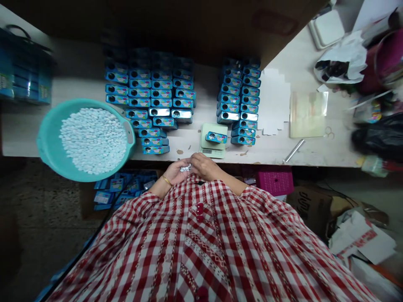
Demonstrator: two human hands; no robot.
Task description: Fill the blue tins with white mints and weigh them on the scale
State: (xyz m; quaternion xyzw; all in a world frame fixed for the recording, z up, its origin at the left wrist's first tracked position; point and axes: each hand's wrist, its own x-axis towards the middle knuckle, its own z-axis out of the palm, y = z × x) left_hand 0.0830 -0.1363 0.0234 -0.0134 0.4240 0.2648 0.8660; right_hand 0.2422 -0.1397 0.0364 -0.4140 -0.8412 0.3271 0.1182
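Observation:
My left hand [176, 171] is cupped in front of the table edge and holds a small heap of pale candies [185, 168] in its palm. Touching it from the right is my right hand [204, 166], its fingers bent together over the left fingertips. Whatever those fingers pinch is hidden. Just beyond my hands a small blue tin [216, 137] with a dark round opening lies on a pale green digital scale [204, 151]. At the left stands a large turquoise basin [47, 144] holding a broad heap of the same candies.
Rows of blue tins [161, 102] stand behind the scale at left, with another block of tins [249, 102] at right. Farther right lie white sheets [273, 102], a yellowish clear sheet [308, 115] and a metal tube [294, 151]. A magenta basket [275, 181] sits below the table.

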